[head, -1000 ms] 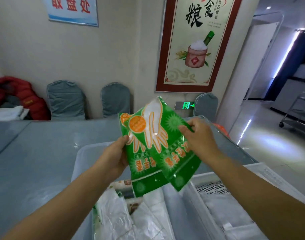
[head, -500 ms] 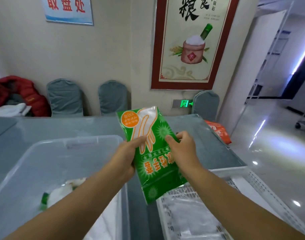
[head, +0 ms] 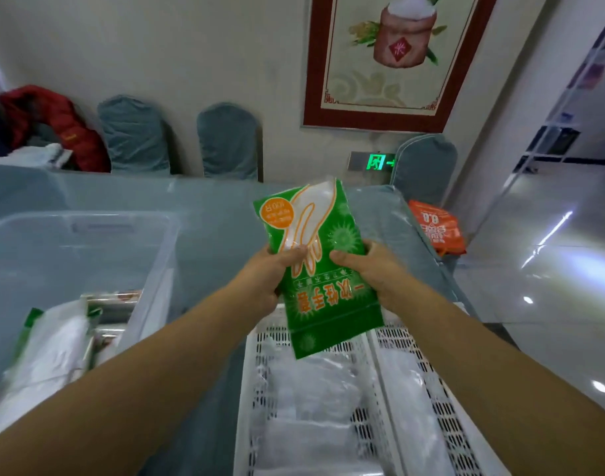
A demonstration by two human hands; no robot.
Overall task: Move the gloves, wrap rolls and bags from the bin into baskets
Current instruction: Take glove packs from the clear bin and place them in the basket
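A green pack of disposable gloves [head: 323, 283] with orange print hangs above the far end of a white slotted basket [head: 251, 379]. My left hand [head: 271, 280] grips its left edge, thumb on the front. My right hand [head: 369, 273] grips its right edge the same way. In frames from before now there were two packs; now they lie stacked and I cannot tell them apart. The clear plastic bin [head: 156, 255] stands to the left and holds wrap rolls [head: 112, 316] and white bags [head: 50, 359]. The basket holds clear plastic bags [head: 308, 403].
A second white basket [head: 442, 407] adjoins the first on the right. All stand on a grey-blue covered table [head: 218, 214]. Covered chairs [head: 225, 142] line the far wall, and an orange bag [head: 435, 228] lies beyond the table's right edge. Open floor lies to the right.
Both hands have carried the glove packs from over the bin to the right, above the basket, and squared the two fanned packs into one stack. The view has tilted down.
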